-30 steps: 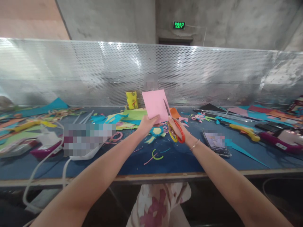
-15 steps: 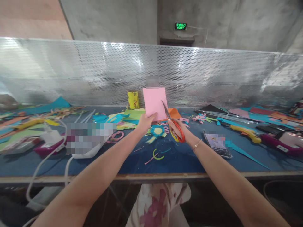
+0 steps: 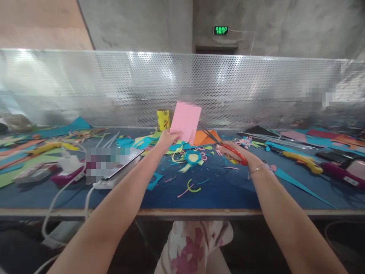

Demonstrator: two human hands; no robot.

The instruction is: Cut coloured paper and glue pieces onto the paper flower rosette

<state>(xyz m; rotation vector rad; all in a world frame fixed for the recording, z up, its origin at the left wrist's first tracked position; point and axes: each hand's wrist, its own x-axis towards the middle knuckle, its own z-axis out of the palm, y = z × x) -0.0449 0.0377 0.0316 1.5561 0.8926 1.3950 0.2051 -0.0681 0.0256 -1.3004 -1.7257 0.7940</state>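
Left hand (image 3: 166,139) pinches the lower edge of the pink paper (image 3: 186,120), sheet standing above the grip. Right hand (image 3: 234,153) grips the scissors (image 3: 225,145), blades parted, just right of the paper and clear of it.

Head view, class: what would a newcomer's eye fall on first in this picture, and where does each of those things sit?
First comes the pink paper, held up at centre by the left hand in front of the perforated metal screen. Next are the scissors with red handles in the right hand, low over the blue table and apart from the sheet. Bright paper scraps litter the table, and a green exit sign glows on the far wall.
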